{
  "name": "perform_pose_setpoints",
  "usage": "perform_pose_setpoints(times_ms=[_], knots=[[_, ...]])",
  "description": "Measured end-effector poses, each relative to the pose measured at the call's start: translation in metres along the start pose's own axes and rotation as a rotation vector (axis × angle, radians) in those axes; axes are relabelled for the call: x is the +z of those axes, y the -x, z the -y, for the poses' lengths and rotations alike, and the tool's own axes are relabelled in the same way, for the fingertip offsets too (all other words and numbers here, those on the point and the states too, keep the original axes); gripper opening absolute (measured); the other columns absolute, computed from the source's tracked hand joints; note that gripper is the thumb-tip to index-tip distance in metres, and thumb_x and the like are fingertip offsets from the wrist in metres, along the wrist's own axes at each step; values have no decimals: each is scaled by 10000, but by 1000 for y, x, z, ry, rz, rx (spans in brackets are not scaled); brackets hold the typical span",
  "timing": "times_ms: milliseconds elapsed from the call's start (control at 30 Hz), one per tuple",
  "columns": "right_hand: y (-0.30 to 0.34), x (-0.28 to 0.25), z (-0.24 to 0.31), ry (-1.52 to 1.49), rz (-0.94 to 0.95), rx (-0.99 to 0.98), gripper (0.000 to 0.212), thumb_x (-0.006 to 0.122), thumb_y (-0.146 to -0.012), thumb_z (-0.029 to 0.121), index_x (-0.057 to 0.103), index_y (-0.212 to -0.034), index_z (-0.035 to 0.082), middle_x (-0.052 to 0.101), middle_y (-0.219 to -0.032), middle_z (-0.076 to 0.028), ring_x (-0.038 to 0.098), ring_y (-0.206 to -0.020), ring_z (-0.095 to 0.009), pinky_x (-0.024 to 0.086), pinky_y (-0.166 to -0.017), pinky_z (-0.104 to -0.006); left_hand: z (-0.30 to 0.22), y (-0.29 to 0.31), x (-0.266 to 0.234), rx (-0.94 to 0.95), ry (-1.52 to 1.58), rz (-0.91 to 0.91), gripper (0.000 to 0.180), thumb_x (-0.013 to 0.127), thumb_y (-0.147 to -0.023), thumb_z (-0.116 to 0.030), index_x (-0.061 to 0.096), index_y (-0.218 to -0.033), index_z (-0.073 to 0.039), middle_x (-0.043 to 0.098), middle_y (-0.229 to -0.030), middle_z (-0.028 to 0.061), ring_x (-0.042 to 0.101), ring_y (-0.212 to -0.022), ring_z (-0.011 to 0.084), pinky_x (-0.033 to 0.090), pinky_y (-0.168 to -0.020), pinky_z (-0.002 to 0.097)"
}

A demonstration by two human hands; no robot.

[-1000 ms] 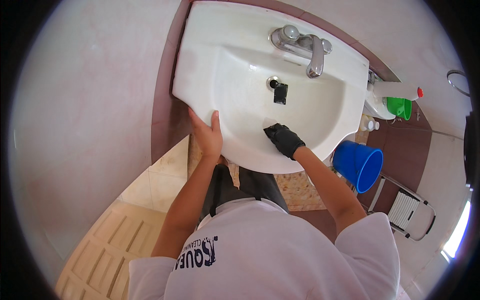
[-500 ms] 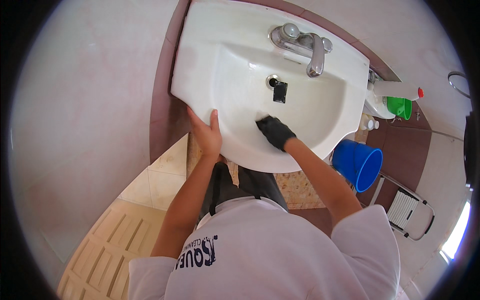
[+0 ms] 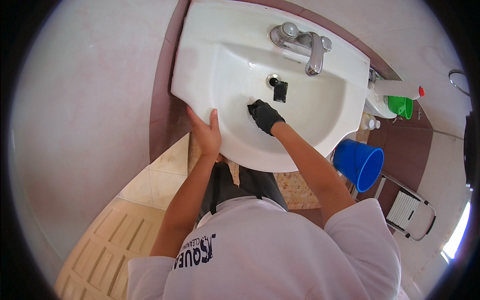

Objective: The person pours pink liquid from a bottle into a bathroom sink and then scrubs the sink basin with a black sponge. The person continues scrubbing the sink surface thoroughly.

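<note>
A white washbasin (image 3: 320, 112) fills the upper middle of the view. My bare left hand (image 3: 206, 134) grips its front left edge, thumb on top and fingers over the side. Inside the bowl, my right hand (image 3: 266, 116) wears a black glove, its fingers curled down against the left part of the bowl. Something dark and a pale bit show at the fingertips, too small to name. Just beyond that hand lies a flat black rectangular piece (image 3: 280, 92), beside the round metal drain (image 3: 273, 80). A chrome faucet (image 3: 314, 55) with two knobs stands at the back.
Right of the washbasin are a blue bucket (image 3: 358, 164), a green container (image 3: 400, 107), a white bottle with a red tip (image 3: 400, 90) and small white bottles (image 3: 369, 122). A folding step stool (image 3: 404, 209) leans farther right. A tiled wall (image 3: 95, 100) borders the left; a cream panelled door (image 3: 107, 250) stands lower left.
My right hand has slid left and slightly away from me across the bowl, its forearm following. The left hand keeps its hold on the edge.
</note>
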State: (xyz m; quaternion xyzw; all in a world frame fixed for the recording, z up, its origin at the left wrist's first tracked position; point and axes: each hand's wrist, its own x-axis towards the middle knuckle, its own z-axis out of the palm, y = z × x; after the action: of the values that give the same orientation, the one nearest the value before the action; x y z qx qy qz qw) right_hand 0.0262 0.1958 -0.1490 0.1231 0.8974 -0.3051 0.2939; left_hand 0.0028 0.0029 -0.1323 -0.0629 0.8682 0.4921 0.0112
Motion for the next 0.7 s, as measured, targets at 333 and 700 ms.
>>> perform_pose_setpoints(times_ms=[333, 700], knots=[[3, 12, -24, 81, 5, -42, 242, 445, -887, 123, 563, -1084, 49, 573, -1013, -205, 552, -1027, -315, 453, -895, -398, 1, 1, 2, -9, -13, 3, 745, 601, -882, -240, 173, -1407, 70, 386, -1352, 289, 432, -1224, 397, 354, -1013, 417], [4, 29, -41, -15, -41, -100, 244, 470, -896, 161, 534, -1100, 43, 551, -1117, -185, 524, -1088, -342, 462, -886, -426, 2, -1, 1, 18, 0, -9, 733, 606, -879, -224, 186, -1403, 70, 407, -1332, 289, 461, -1190, 398, 384, -980, 417]])
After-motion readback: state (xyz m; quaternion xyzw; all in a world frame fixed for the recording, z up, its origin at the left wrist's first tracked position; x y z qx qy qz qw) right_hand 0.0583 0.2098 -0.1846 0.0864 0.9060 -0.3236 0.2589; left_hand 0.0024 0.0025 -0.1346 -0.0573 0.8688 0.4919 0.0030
